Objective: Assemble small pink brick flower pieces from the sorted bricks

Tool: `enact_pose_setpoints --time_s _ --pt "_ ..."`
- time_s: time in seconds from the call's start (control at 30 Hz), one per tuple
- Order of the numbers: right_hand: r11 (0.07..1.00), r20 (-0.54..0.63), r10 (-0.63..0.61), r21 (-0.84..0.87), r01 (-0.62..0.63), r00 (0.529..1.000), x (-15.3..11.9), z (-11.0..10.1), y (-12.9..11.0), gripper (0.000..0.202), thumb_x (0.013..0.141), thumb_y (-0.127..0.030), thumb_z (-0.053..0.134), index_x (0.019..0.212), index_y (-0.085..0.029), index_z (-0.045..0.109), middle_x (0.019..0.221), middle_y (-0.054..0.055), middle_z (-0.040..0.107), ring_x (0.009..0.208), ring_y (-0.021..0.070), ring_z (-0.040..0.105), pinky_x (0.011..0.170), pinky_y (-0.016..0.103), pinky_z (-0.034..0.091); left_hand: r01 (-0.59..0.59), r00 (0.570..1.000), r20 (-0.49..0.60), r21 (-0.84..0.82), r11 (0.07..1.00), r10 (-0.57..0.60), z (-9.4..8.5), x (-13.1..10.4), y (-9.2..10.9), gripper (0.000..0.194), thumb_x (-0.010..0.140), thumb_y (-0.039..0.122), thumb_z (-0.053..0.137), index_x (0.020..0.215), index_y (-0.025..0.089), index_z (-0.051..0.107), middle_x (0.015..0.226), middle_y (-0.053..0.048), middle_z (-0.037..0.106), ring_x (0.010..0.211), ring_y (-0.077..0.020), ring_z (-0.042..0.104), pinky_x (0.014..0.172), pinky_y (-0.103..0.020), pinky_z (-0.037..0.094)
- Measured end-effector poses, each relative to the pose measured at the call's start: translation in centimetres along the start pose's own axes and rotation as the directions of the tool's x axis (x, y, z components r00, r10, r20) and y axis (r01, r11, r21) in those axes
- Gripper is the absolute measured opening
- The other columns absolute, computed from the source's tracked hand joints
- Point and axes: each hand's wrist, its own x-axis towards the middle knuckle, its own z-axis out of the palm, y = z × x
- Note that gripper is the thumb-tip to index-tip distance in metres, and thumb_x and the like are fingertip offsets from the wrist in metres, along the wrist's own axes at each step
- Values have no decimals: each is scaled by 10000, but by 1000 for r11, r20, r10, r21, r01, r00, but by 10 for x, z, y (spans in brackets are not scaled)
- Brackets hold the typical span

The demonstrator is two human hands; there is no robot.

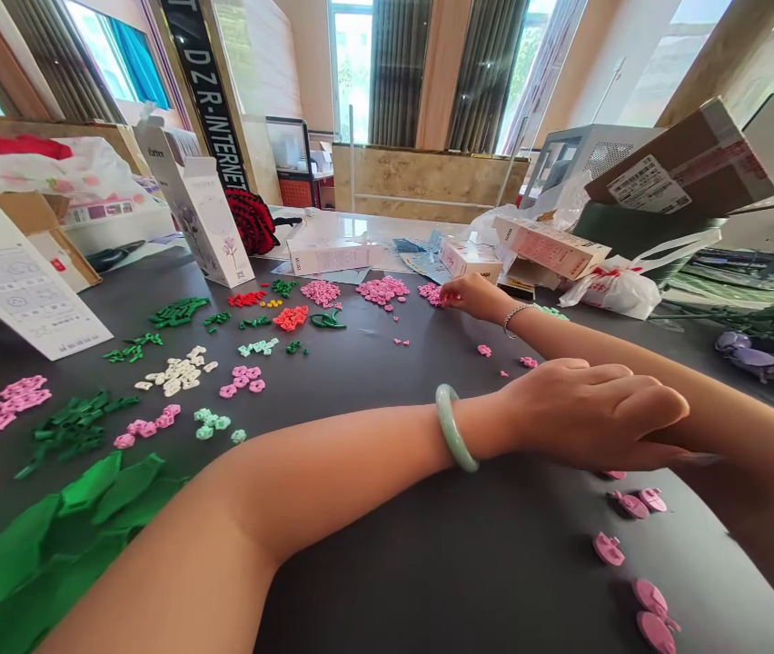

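Observation:
My left hand (584, 413), below a green bangle, reaches across to the right over the dark table, its fingers bent together; what it holds, if anything, is hidden. Farther back, my right hand (472, 295) touches the edge of a small pile of pink pieces (430, 292), fingertips pressed together. To its left lies a larger pink pile (382, 290). Single pink pieces (484, 350) are scattered nearer. Round pink parts (609, 549) lie at the lower right, below my left hand.
Green (80, 427), cream (179, 371) and red-orange pieces (290, 317) lie in groups at the left. Large green leaves (12, 554) fill the lower left. Boxes (469, 257), a white bag (622, 289) and purple flowers (765, 352) stand or lie farther back.

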Motion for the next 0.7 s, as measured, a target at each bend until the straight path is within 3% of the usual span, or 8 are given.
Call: enact_pose_setpoints --time_s 0.13,0.27,0.43,0.57,0.7 --pt "1000 -6 -4 -6 4 1000 -1 -4 -3 190 870 -186 598 944 -123 762 921 111 752 839 225 667 772 297 446 -3 1000 -7 21 1000 4 3 -1 -3 369 927 550 528 850 192 566 661 6 541 677 -158 584 547 -321 405" --pt "999 -43 19 28 -18 999 0 -10 -13 175 850 -181 612 929 -148 764 896 79 753 824 205 659 773 291 451 -35 999 -15 14 999 35 6 -1 -2 387 958 552 462 867 193 572 729 -18 594 702 -157 591 553 -322 401" --pt "982 -67 82 176 -70 994 2 -15 -31 154 830 -194 620 882 -152 758 840 56 748 777 175 654 743 273 467 -234 971 32 -88 968 237 1 2 8 440 992 571 349 869 227 593 910 -16 702 762 -128 633 586 -311 395" --pt "975 102 -20 221 -3 995 -1 -27 -46 115 797 -253 680 823 -166 750 792 44 739 744 175 657 708 278 473 -285 948 120 -103 953 296 -8 5 15 375 1022 454 347 916 248 642 1013 10 735 835 -119 660 620 -312 416" --pt "979 405 -92 205 8 909 -3 -48 -62 64 758 -206 673 747 -192 735 727 18 733 689 168 666 639 278 472 -284 925 224 -132 950 308 -13 7 17 456 1019 495 318 947 263 704 1116 12 718 910 -119 663 627 -294 472"
